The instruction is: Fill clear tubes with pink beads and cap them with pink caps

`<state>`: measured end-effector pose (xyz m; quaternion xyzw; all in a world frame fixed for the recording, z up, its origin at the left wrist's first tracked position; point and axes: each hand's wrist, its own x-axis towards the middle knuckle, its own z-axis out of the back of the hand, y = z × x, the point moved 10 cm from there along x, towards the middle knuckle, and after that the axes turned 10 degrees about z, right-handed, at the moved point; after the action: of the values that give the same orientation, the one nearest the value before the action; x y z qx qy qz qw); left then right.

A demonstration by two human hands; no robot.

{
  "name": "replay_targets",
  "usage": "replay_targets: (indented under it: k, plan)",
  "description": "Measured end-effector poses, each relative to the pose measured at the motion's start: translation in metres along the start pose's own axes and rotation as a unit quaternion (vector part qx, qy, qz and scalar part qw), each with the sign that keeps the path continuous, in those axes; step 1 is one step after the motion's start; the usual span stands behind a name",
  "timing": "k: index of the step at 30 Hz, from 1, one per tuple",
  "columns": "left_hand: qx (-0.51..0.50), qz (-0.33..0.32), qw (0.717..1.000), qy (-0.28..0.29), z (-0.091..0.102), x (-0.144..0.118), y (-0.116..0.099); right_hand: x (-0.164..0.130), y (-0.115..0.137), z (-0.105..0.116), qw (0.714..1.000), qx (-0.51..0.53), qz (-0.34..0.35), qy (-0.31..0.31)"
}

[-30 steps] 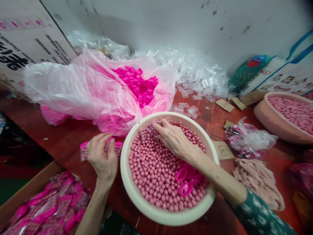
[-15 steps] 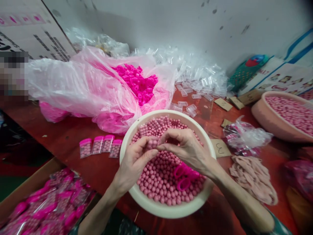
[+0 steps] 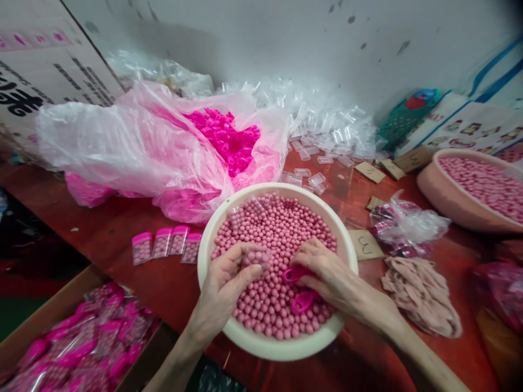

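Crowding the red table around the white basin are a big plastic bag of bright pink caps, a heap of clear empty vials against the wall, four filled, capped vials lying in a row just left of the basin, a second basin of pink balls at the right edge, small cardboard tags and a pile of pale pink pieces. A cardboard box of finished vials sits at lower left.

Inside the white basin, heaped with pink balls, the left hand pinches a clear vial full of balls between thumb and fingers, holding it just above the heap. The right hand rests on the balls, its fingers curled onto a loose pink cap; another pink cap lies just beside it under the palm.
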<state>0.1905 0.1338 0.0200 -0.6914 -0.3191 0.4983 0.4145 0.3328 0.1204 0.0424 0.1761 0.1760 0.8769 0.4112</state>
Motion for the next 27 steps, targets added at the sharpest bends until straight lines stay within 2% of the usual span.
replay_targets:
  k: [3, 6, 9, 10, 13, 16, 18, 20, 22, 24, 27]
  plan:
    - [-0.016, 0.003, 1.000, 0.016, -0.001, 0.002, 0.003, 0.008, -0.009, 0.006, 0.992, 0.110, -0.064, 0.008]
    - [-0.011, 0.006, 1.000, 0.024, -0.002, 0.002, 0.005, 0.018, -0.010, 0.031, 0.985, 0.126, -0.089, -0.076]
    - [-0.001, 0.022, 0.999, 0.029, -0.002, 0.002, 0.009, 0.027, 0.014, 0.051, 0.981, 0.078, -0.019, -0.178]
    - [-0.007, 0.026, 0.999, 0.033, -0.003, 0.002, 0.010, 0.029, 0.026, 0.053, 0.980, 0.049, 0.011, -0.190]
    - [-0.047, 0.027, 0.997, 0.056, -0.005, 0.002, 0.012, 0.034, 0.062, 0.047, 0.979, -0.051, 0.095, -0.170]
    - [-0.081, 0.027, 0.994, 0.067, -0.004, 0.003, 0.015, 0.030, 0.076, 0.040, 0.984, -0.068, 0.120, -0.116]
    - [-0.084, 0.027, 0.994, 0.069, -0.003, 0.003, 0.017, 0.025, 0.071, 0.036, 0.992, -0.024, 0.094, -0.079]
    - [-0.072, 0.025, 0.994, 0.076, -0.004, 0.003, 0.017, 0.020, 0.062, 0.033, 0.994, 0.037, 0.069, -0.071]
    - [-0.050, 0.023, 0.995, 0.083, -0.006, 0.002, 0.015, 0.017, 0.056, 0.035, 0.986, 0.106, 0.067, -0.106]
    - [-0.028, 0.023, 0.996, 0.086, -0.007, 0.001, 0.014, 0.016, 0.047, 0.041, 0.967, 0.172, 0.057, -0.176]
    - [0.003, 0.022, 0.996, 0.086, -0.008, 0.000, 0.012, 0.015, 0.033, 0.044, 0.940, 0.225, 0.010, -0.256]
